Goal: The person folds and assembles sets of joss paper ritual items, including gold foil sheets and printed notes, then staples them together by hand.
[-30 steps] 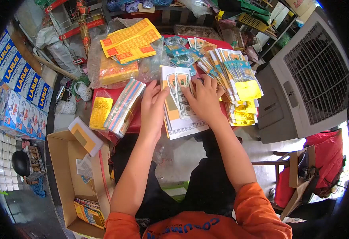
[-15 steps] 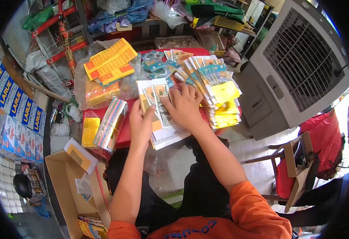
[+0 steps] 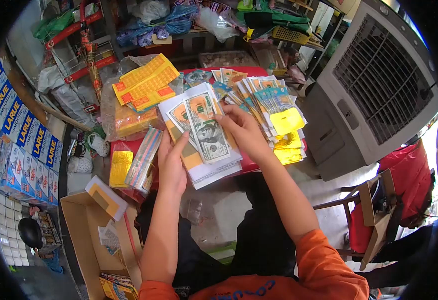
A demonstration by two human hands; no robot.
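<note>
Two hands hold one bundle of paper notes (image 3: 201, 135) above the near edge of the red desk (image 3: 129, 146). The left hand (image 3: 171, 162) supports the bundle from below at its left side, fingers together and clamped on the stack's edge. The right hand (image 3: 244, 131) grips the right side, fingers clamped over the top printed note. The bundle is tilted, with white sheets at the bottom and a hundred-dollar style note uppermost. Just left of the left hand, a striped paper pack (image 3: 143, 159) and a gold foil packet (image 3: 120, 167) lie on the desk. Just right of the right hand lies a fanned stack of notes with yellow tags (image 3: 279, 117). Beyond the bundle lie yellow printed sheets (image 3: 144, 82). An open cardboard box (image 3: 86, 235) stands on the floor at near left.
</note>
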